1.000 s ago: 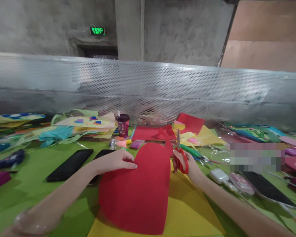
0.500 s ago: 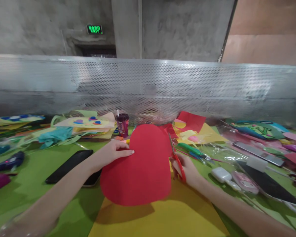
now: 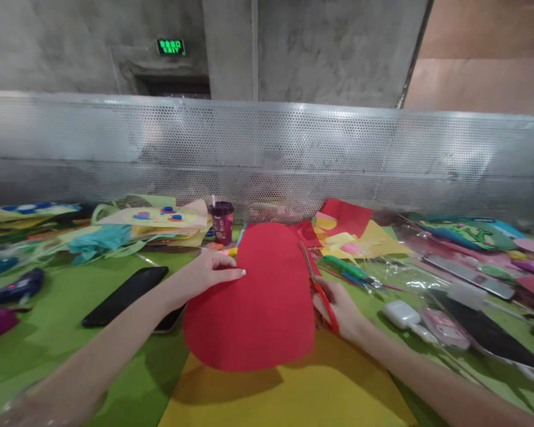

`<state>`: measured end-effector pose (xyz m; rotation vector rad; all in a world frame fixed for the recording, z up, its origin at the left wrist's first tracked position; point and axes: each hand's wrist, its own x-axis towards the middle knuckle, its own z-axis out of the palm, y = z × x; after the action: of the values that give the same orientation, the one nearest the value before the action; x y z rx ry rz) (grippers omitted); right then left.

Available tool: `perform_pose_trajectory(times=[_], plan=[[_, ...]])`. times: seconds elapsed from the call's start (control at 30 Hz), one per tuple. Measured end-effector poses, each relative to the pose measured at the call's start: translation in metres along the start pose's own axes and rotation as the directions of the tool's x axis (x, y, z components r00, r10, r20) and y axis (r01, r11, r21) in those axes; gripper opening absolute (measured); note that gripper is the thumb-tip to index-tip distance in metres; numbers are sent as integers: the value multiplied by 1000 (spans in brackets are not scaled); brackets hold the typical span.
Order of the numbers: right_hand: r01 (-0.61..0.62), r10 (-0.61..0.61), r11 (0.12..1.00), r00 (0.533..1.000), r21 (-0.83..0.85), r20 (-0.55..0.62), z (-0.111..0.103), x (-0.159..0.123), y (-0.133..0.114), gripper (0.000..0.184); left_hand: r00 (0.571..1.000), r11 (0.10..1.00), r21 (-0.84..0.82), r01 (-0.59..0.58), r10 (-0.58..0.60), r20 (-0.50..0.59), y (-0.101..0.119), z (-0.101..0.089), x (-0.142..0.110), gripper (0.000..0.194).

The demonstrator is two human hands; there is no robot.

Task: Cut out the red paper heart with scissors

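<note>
A red heart-shaped paper cutout is tilted up off the table in front of me, above a yellow sheet. My left hand pinches its left edge, fingers closed on the paper. My right hand is closed round the red handles of a pair of scissors, whose blades point up along the right edge of the heart.
Two black phones lie left of my arm on the green table cover. A dark cup, coloured paper scraps, a green pen, a white earbud case and plastic bags lie around. A perforated metal barrier runs behind.
The red heart was lifted from lying flat and turned upright by my left hand. The scissors shifted from pointing straight up to slanting along the heart's right edge.
</note>
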<state>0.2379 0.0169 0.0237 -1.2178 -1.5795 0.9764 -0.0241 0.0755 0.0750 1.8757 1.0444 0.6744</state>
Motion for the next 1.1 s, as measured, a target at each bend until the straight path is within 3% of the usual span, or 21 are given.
perform_pose_trajectory(times=[0.33,0.77,1.1], plan=[[-19,19,1000,1000,1,1,1,2,2,22,1000,1000,17,6,-6,7,5,2,-3,34],[-21,20,999,999,-25,-32,3,1,1,21,1000,999,-35,20,-19,9,-1,2,1,33],[-24,22,998,999,-50,-42,2,1,-1,19,1000,999,-38,8,-7,11,8,5,-4,33]])
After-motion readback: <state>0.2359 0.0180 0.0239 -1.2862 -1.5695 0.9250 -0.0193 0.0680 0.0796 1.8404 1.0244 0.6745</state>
